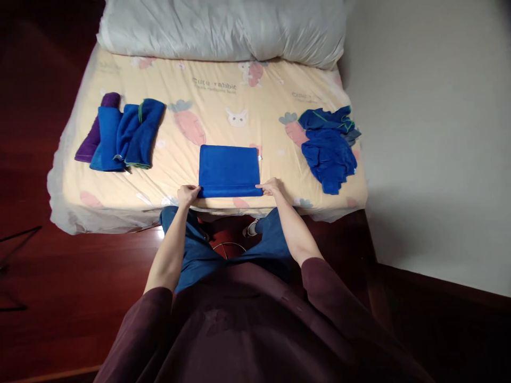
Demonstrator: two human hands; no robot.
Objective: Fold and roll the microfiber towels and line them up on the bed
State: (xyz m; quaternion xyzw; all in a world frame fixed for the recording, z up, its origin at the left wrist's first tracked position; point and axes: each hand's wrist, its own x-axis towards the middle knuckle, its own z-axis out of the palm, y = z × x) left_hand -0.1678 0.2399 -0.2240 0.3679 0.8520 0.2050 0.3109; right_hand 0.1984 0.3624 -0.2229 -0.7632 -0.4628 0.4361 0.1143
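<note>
A blue towel (229,166) lies flat in front of me near the bed's front edge, its near edge turned over in a narrow fold. My left hand (188,194) pinches the near left corner of that fold between thumb and fingers. At the near right corner, my right hand (269,186) grips the fold with its thumb on top. A small white tag sticks out at the towel's right side.
Rolled blue towels (141,133) and a purple one (99,130) lie at the left of the bed (139,80). Crumpled blue towels (329,151) are heaped at the right. A pale quilt (223,29) lies across the back. A wall (431,133) stands right of the bed.
</note>
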